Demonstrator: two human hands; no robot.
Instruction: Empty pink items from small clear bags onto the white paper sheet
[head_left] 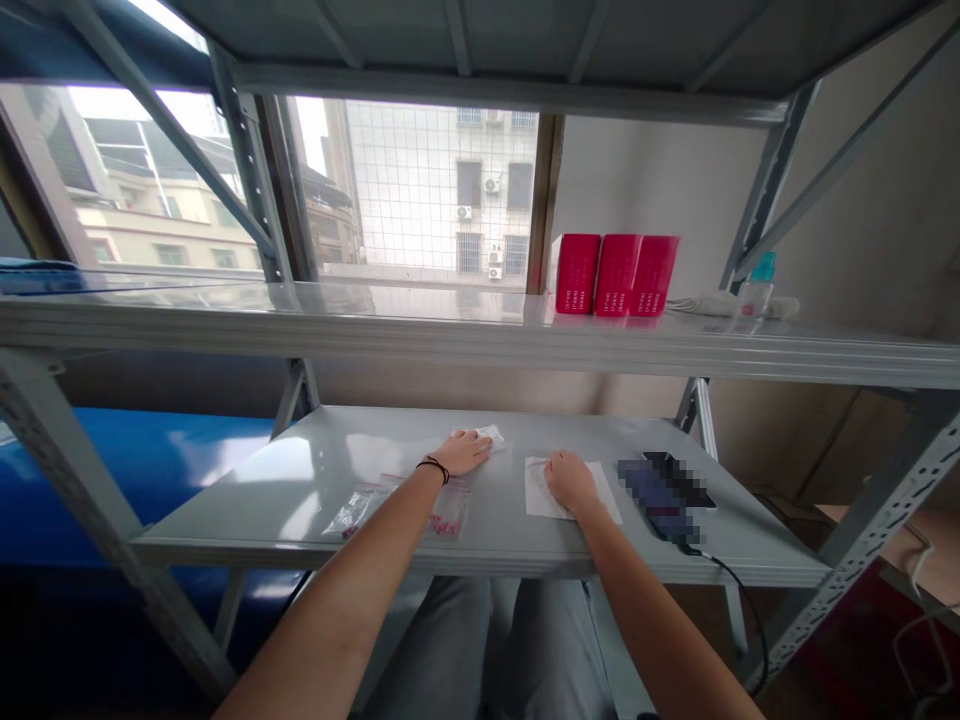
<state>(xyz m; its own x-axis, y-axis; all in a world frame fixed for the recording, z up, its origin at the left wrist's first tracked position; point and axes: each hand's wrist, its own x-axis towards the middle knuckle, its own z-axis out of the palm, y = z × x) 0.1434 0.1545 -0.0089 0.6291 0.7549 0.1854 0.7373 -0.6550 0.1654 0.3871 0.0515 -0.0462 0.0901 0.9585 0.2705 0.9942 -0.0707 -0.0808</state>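
My left hand [463, 453] lies flat on the grey shelf top with its fingers stretched out. Its fingertips touch a small crumpled clear plastic bag [493, 436]. My right hand [571, 482] is closed, its curled fingers pressed onto a white tissue [537, 492] that is spread on the surface. Partly behind my left forearm is a clear zip bag with small pink pieces [448, 520]. Another clear bag [356, 508], also with a few pink pieces, lies to its left near the front edge.
Two dark phone-like devices [664, 495], blurred out, lie at the right; a black cable [739, 580] runs off the front edge. On the shelf above stand three red boxes [617, 275] and a small bottle with a teal cap [757, 287]. Metal uprights [874, 520] flank the surface.
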